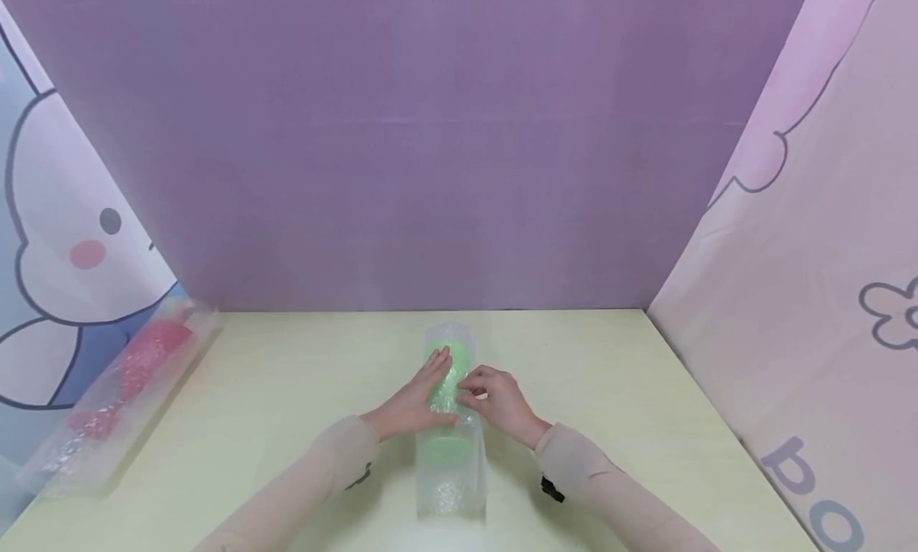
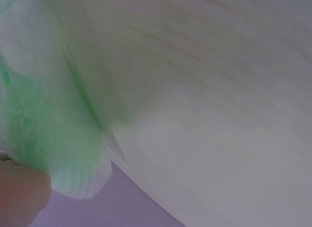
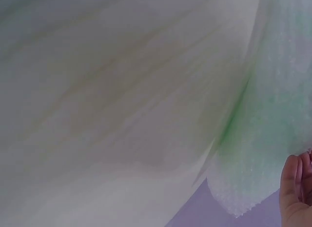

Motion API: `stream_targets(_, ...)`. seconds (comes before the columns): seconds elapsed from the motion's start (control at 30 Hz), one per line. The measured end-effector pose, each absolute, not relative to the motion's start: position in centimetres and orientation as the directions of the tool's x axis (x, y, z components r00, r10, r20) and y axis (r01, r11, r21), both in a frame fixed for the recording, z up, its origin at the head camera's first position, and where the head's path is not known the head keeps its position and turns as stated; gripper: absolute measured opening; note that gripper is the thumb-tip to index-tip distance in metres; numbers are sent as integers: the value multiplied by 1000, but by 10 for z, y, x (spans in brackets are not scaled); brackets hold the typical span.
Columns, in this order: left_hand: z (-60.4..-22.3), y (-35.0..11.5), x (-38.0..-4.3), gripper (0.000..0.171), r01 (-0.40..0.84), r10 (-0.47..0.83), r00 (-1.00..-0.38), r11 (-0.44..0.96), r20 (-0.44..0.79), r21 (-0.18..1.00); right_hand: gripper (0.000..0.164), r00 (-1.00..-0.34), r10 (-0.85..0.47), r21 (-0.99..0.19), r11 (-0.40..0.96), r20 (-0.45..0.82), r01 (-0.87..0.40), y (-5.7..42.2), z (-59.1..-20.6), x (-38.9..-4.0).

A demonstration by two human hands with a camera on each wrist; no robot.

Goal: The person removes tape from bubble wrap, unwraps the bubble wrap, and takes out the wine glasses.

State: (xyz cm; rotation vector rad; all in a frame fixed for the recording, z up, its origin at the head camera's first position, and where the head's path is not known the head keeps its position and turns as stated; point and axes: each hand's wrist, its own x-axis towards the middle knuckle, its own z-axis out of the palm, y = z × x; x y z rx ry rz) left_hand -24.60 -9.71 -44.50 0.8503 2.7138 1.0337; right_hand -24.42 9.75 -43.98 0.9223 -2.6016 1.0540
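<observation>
The left grip (image 1: 412, 406) lay spread over a green item (image 1: 446, 394) in bubble wrap (image 1: 450, 490), fingers pointing away from the body and the thumb set apart across the near side. The right grip (image 1: 502, 399) met the wrap's right edge just beside it, thumb and fingertips pinching the plastic. The green item lay between the two grips, its length running away from the person, with paler green showing nearer than the left thumb; bubble wrap reached past the green at both ends. Behind the grips came a left sleeve (image 1: 308, 472) and a right sleeve (image 1: 617, 488), with a small black piece (image 1: 551, 490) under the right cuff. Around and beneath the grips spread the pale desk (image 1: 287, 385). Well off to the left of the left grip, a red item (image 1: 147, 357) lay slantwise in clear wrapping (image 1: 79, 472). Beyond both grips rose a purple wall (image 1: 445, 138), flanked by a cartoon panel (image 1: 64, 185) leftward and a flower-and-letter panel (image 1: 810, 297) rightward.
</observation>
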Motion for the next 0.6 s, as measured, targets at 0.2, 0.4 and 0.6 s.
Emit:
stream_targets(0.2, -447, -98, -246, 101, 470, 544, -833, 597, 103, 650, 15, -747, -513, -476, 576, 423, -665, 98, -441, -246)
stream_targets(0.4, -450, -98, -244, 101, 473, 554, -827, 594, 95, 651, 12, -642, -569, -322, 566, 514, -759, 101, -447, -247)
stream_targets(0.6, -446, -98, -245, 101, 477, 554, -828, 611, 89, 632, 9, -613, -583, -307, 541, 534, -783, 103, -445, -252)
